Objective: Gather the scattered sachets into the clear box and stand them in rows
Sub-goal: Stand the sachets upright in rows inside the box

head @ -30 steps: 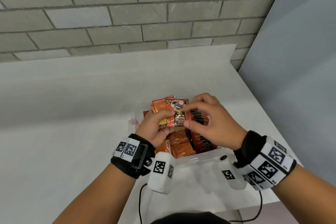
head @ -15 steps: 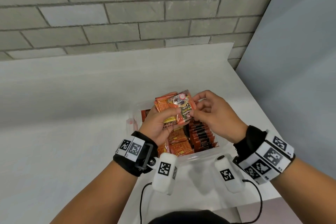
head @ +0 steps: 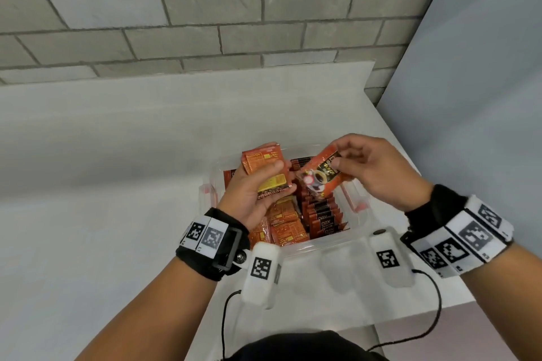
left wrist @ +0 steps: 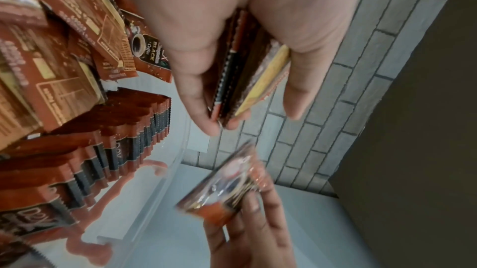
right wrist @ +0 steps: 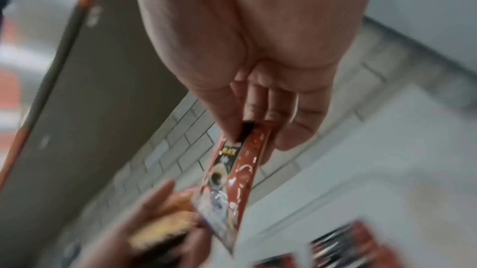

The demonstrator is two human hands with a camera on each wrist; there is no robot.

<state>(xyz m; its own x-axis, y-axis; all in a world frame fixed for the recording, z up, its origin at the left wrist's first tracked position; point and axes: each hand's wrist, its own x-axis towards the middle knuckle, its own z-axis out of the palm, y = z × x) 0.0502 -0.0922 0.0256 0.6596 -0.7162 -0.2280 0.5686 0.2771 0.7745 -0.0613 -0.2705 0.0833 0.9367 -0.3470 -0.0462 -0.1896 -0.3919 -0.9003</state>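
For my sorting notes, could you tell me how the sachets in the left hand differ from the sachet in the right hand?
The left hand grips a small stack of orange sachets, printed backs up; the right hand pinches a single orange-and-black sachet, coffee-cup front showing. The stack is held fairly flat; the single sachet tilts down. Both are above the clear plastic box.

"D2X" on standing sachets (head: pixel 325 224), "BLACK Coffee" on loose sachet (left wrist: pixel 151 54)

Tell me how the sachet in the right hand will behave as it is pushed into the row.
The sachet probably flexes: it curves between the right hand's fingertips. Its glossy film may slip. Likely light, since a two-finger pinch at one end carries it.
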